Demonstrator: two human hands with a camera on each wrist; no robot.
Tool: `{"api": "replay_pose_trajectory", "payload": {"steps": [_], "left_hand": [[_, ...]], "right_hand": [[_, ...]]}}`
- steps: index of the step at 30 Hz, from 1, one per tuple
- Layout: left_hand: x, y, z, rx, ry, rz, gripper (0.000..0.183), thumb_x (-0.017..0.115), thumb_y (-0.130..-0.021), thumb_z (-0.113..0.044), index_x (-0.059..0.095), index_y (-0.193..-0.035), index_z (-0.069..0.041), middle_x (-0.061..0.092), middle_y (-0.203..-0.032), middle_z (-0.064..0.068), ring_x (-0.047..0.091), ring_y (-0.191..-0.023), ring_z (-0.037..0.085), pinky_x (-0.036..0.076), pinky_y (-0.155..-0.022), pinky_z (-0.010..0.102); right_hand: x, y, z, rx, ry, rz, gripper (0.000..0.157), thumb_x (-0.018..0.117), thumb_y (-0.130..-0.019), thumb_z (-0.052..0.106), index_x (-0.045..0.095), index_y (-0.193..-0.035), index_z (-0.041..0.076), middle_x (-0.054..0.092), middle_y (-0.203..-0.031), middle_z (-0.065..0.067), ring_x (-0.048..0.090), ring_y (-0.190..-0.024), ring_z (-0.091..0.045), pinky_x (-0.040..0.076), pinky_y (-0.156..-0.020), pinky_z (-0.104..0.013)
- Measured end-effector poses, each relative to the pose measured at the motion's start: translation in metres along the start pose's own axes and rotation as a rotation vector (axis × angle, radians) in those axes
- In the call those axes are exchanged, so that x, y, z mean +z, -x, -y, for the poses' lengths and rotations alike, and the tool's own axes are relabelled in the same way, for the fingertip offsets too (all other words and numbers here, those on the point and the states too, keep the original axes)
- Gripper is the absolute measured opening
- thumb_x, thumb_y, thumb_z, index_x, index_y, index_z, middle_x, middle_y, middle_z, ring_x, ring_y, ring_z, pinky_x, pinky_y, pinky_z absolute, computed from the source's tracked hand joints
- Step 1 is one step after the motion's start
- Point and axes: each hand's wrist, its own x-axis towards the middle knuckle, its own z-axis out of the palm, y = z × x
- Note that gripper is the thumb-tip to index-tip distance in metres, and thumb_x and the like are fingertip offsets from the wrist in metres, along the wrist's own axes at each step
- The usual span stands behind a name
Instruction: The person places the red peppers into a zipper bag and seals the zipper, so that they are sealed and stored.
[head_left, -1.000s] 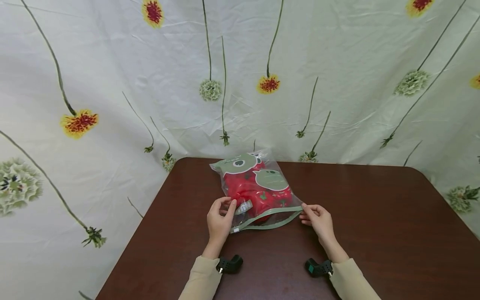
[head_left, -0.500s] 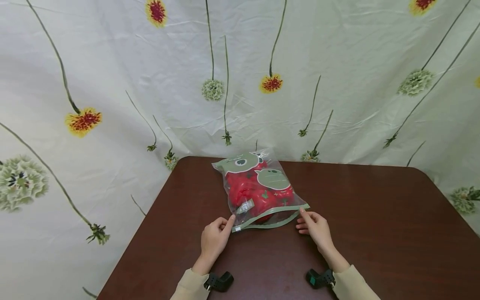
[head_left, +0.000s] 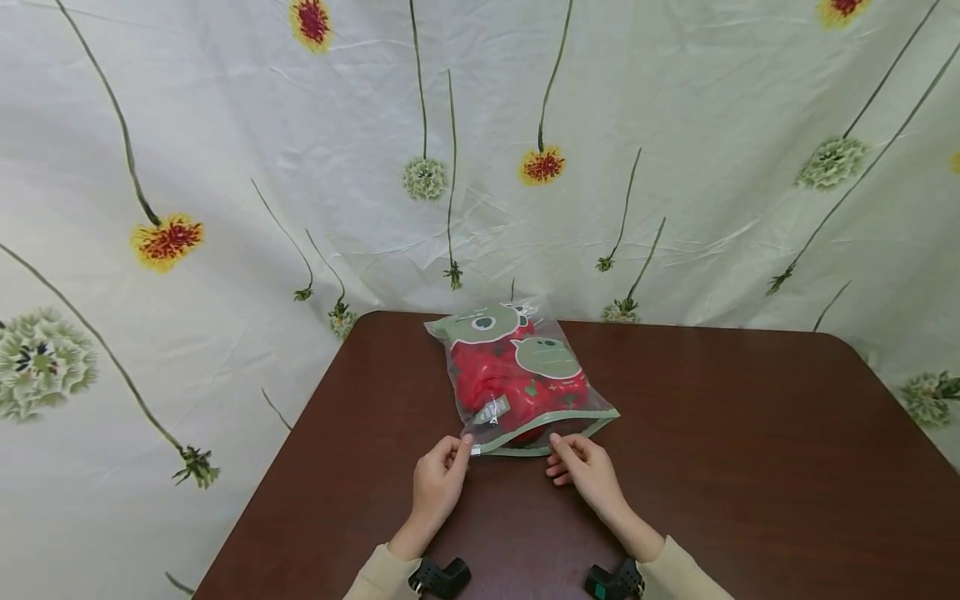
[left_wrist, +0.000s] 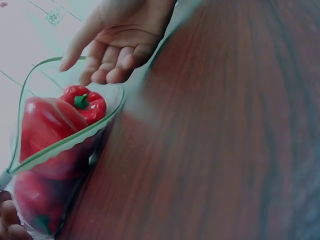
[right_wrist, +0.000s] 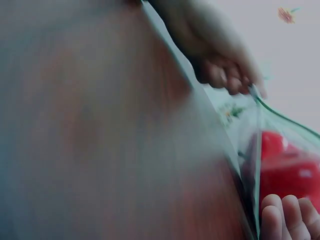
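A clear zip bag with green animal prints lies on the table, its green-edged mouth facing me and gaping. Red bell peppers fill it; a green stem shows on one in the left wrist view. At the mouth's left corner, beside the white zip slider, my left hand pinches the bag between thumb and fingers. My right hand is at the middle of the mouth's near edge, thumb and loosely bent fingers apart. In the left wrist view that right hand hovers by the rim without a visible grip.
The dark brown wooden table reaches out on both sides of the bag. A white flowered cloth hangs behind its far edge. Black wrist cameras sit on both wrists.
My right hand has left the bag's right corner and moved left along the mouth to its middle. My left hand has slid down to the slider corner. The bag's mouth looks narrower.
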Motion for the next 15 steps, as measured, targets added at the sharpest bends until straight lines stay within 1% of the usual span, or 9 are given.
{"api": "replay_pose_trajectory", "payload": {"steps": [3, 5, 9, 11, 12, 15], "left_hand": [[0.002, 0.000, 0.000, 0.042, 0.037, -0.031, 0.027, 0.061, -0.092, -0.020, 0.055, -0.065, -0.016, 0.038, -0.051, -0.013, 0.034, -0.043, 0.001, 0.029, -0.042, 0.020], [0.004, 0.000, -0.002, 0.051, 0.066, -0.045, 0.027, 0.061, -0.092, -0.016, 0.053, -0.066, -0.016, 0.035, -0.051, -0.013, 0.033, -0.044, 0.001, 0.028, -0.041, 0.019], [0.011, 0.001, -0.006, 0.052, 0.140, -0.064, 0.025, 0.058, -0.093, -0.009, 0.053, -0.068, -0.008, 0.036, -0.050, -0.010, 0.034, -0.042, 0.002, 0.029, -0.038, 0.020], [0.015, 0.003, -0.012, 0.062, 0.169, -0.080, 0.025, 0.056, -0.093, -0.005, 0.052, -0.069, -0.004, 0.038, -0.049, -0.006, 0.034, -0.041, 0.003, 0.029, -0.037, 0.021], [0.015, 0.003, -0.018, 0.071, 0.182, -0.091, 0.024, 0.055, -0.093, -0.002, 0.051, -0.069, -0.003, 0.038, -0.049, -0.004, 0.035, -0.041, 0.004, 0.030, -0.036, 0.021], [0.015, 0.004, -0.034, 0.100, 0.197, -0.134, 0.023, 0.054, -0.091, 0.004, 0.051, -0.069, -0.002, 0.038, -0.049, 0.000, 0.034, -0.042, 0.004, 0.029, -0.037, 0.020]], "right_hand": [[0.014, 0.001, 0.001, -0.031, 0.012, 0.040, 0.032, 0.058, -0.094, 0.027, 0.063, -0.091, -0.004, 0.063, -0.075, -0.015, 0.065, -0.063, -0.023, 0.055, -0.055, -0.032], [0.023, 0.003, 0.002, -0.049, 0.008, 0.066, 0.031, 0.057, -0.094, 0.025, 0.063, -0.092, -0.005, 0.063, -0.075, -0.016, 0.065, -0.063, -0.024, 0.055, -0.055, -0.033], [0.040, 0.010, 0.016, -0.100, 0.003, 0.107, 0.029, 0.055, -0.095, 0.018, 0.062, -0.094, -0.010, 0.063, -0.075, -0.021, 0.065, -0.064, -0.032, 0.055, -0.055, -0.036], [0.047, 0.014, 0.026, -0.122, 0.003, 0.111, 0.028, 0.054, -0.096, 0.016, 0.061, -0.094, -0.012, 0.063, -0.075, -0.022, 0.065, -0.064, -0.035, 0.055, -0.055, -0.038], [0.051, 0.017, 0.030, -0.134, 0.014, 0.108, 0.028, 0.054, -0.096, 0.015, 0.061, -0.093, -0.012, 0.063, -0.075, -0.023, 0.065, -0.064, -0.035, 0.055, -0.055, -0.038], [0.061, 0.022, 0.038, -0.154, 0.028, 0.073, 0.027, 0.055, -0.095, 0.015, 0.062, -0.093, -0.011, 0.064, -0.074, -0.021, 0.065, -0.063, -0.034, 0.055, -0.055, -0.037]]}}
